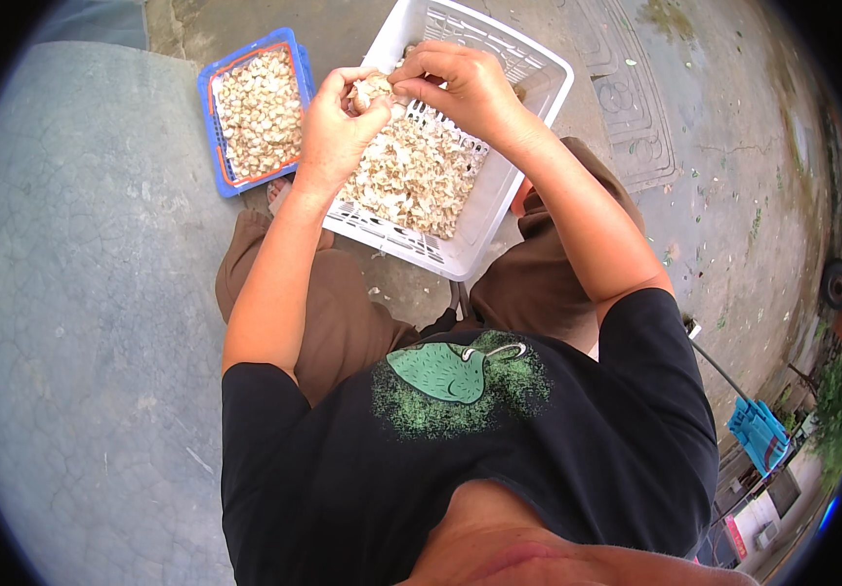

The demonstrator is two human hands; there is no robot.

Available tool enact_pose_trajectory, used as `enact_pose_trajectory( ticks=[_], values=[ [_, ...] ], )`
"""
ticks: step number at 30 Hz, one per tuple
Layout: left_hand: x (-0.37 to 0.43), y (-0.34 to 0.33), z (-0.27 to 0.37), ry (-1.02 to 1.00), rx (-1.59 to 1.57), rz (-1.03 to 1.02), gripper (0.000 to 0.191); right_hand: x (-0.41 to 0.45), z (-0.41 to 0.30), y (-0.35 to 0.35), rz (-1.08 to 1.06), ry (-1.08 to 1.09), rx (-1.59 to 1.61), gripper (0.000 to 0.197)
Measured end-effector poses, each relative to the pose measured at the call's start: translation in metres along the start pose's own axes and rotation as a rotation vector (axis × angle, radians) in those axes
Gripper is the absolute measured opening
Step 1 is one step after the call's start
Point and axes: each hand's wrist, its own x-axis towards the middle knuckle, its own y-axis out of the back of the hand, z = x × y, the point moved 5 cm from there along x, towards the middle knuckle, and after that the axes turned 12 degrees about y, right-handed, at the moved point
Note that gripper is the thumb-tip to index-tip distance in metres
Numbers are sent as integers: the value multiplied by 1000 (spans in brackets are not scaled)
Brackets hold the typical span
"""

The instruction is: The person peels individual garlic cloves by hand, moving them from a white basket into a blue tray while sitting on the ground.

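Observation:
My left hand (344, 128) holds a garlic bulb (369, 92) with loose, papery skin, its thumb and fingers curled around it. Thumb and fingertips of my right hand (457, 82) pinch the bulb's right edge. Both hands are above a white plastic crate (490, 220) with slotted walls, which sits between my knees. A heap of pale garlic pieces and skins (417, 176) covers much of its bottom. More garlic lies towards the crate's far end, partly hidden by my right hand. To the left stands a blue plastic basket (305, 73) filled with garlic cloves (260, 110).
A smooth grey concrete surface (98, 256) spreads along my left side. On the right, the concrete ground (721, 168) has damp patches and scattered leaf bits. A blue long-handled dustpan (757, 436) and a tyre (836, 283) are farther off to the right.

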Motion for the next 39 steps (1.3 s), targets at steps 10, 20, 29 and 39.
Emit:
enact_pose_trajectory(
  ticks=[10,20,29,39],
  values=[
    [2,3,-5,-40,50,34,33,-6,-5,-7,-13,-101,-85,5],
    [4,6,-6,-23,29,-18,35,-13,7,-12,-66,-320,101,9],
    [-4,-8,9,19,-186,-251,37,-19,26,0,9,-507,235,13],
    [-2,-2,7,-42,-223,-144,35,-5,5,7,-41,-274,283,15]
  ],
)
